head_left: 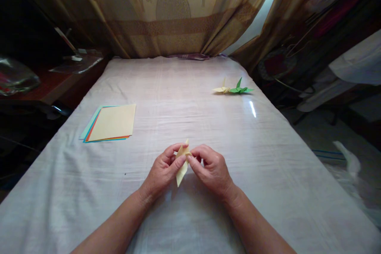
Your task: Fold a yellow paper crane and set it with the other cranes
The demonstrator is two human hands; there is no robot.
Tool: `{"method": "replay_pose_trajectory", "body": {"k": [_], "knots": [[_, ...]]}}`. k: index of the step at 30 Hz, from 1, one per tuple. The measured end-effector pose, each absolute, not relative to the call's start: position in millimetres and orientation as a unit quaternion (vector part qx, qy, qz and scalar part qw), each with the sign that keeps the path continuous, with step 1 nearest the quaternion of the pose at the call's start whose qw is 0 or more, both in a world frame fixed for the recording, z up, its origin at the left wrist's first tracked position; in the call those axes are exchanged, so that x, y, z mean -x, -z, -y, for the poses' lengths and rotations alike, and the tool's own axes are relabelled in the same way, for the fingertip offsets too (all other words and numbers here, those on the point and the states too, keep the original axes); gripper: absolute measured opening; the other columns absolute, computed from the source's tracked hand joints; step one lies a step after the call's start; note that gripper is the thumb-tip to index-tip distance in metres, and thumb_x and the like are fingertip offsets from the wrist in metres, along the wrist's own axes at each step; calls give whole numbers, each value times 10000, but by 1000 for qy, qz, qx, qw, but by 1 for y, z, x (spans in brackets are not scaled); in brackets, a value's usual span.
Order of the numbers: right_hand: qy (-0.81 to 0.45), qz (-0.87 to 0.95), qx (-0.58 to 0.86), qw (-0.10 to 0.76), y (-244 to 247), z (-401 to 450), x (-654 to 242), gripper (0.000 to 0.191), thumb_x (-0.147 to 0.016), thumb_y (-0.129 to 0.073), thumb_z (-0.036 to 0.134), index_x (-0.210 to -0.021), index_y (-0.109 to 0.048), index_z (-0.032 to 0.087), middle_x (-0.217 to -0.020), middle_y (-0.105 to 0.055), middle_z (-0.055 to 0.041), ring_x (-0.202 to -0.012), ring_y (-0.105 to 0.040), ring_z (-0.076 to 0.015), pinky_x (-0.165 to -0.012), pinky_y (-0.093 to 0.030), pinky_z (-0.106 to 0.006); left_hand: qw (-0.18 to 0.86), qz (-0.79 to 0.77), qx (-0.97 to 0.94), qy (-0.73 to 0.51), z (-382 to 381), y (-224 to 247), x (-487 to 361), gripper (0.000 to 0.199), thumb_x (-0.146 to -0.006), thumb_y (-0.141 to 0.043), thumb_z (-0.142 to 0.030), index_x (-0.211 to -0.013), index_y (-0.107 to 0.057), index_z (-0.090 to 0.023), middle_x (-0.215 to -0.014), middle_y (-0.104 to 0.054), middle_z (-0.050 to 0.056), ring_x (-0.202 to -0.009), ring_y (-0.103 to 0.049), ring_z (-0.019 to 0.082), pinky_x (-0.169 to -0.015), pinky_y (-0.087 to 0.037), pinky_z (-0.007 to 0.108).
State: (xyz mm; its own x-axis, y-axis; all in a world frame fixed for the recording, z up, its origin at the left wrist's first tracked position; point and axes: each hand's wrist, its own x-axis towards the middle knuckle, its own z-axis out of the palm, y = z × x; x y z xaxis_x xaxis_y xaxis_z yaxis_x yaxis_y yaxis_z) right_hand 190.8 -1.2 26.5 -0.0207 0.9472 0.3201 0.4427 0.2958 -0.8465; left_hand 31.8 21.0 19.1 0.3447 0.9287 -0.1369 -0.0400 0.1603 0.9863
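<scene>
A small folded piece of pale yellow paper (182, 174) is held between my two hands, low in the middle of the view. My left hand (162, 170) pinches its left side between thumb and fingers, with one pointed end hanging below the thumb. My right hand (212, 170) pinches the right edge of the same paper near its upper part. The folds under my fingertips are partly hidden.
A stack of coloured square sheets (114, 122) lies at the left. A yellow folded paper bird (223, 89) and a green one (239, 89) sit at the back right of the cloth-covered surface (166, 99). Curtains (178, 20) hang behind.
</scene>
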Motion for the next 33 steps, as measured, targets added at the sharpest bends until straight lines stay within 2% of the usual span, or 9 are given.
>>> {"method": "replay_pose_trajectory", "body": {"k": [2, 4, 7, 12, 19, 24, 29, 33], "knots": [[-270, 661, 529, 459, -26, 0, -194, 146, -870, -557, 234, -743, -627, 212, -694, -627, -3, -609, -537, -120, -595, -426, -244, 578, -429, -573, -393, -24, -20, -29, 382, -802, -678, -485, -1058, -693, -203, -911, -637, 49, -740, -577, 141, -606, -460, 218], [-260, 669, 531, 451, -25, -1, -197, 151, -867, -555, 227, -735, -627, 211, -685, -625, -3, -602, -539, -120, -592, -426, -245, 503, -436, -623, -411, -27, -21, -26, 257, -807, -687, -424, -927, -733, -202, -936, -619, 58, -813, -582, 156, -645, -473, 221], [-250, 681, 533, 435, -23, -2, -199, 110, -857, -565, 226, -778, -639, 212, -719, -640, -15, -618, -551, -128, -606, -438, -254, 438, -443, -658, -423, -30, -21, -22, 141, -816, -689, -337, -831, -746, -210, -862, -620, 47, -803, -582, 151, -672, -472, 220], [-257, 681, 535, 429, -20, -3, -200, 95, -850, -572, 218, -804, -655, 214, -751, -648, -21, -626, -563, -128, -613, -447, -249, 432, -437, -669, -418, -31, -15, -20, 109, -845, -650, -273, -840, -738, -210, -802, -670, 39, -760, -605, 153, -662, -465, 227], [-269, 657, 558, 430, -19, -7, -209, 112, -866, -573, 224, -795, -658, 208, -749, -652, -11, -646, -562, -132, -617, -434, -248, 434, -474, -652, -402, -36, -9, -18, 137, -846, -628, -281, -810, -722, -188, -808, -697, 30, -737, -614, 147, -664, -462, 227], [-275, 659, 560, 420, -15, -6, -205, 116, -873, -565, 215, -814, -664, 204, -748, -648, -12, -646, -570, -130, -619, -437, -245, 409, -478, -679, -378, -33, -7, -18, 125, -819, -653, -263, -911, -720, -210, -870, -710, 24, -729, -612, 141, -634, -475, 219], [-251, 678, 546, 424, -11, -5, -197, 103, -878, -576, 224, -814, -654, 204, -745, -641, -11, -650, -574, -129, -624, -442, -239, 351, -472, -725, -358, -32, -7, -18, 196, -789, -692, -280, -978, -697, -229, -858, -682, 10, -737, -590, 142, -657, -478, 230], [-243, 690, 533, 426, -8, -6, -199, 105, -875, -569, 208, -813, -653, 202, -735, -637, -8, -642, -574, -126, -607, -434, -231, 334, -459, -755, -329, -34, -9, -19, 91, -846, -625, -285, -842, -685, -216, -783, -660, 6, -758, -583, 148, -696, -459, 245]]}}
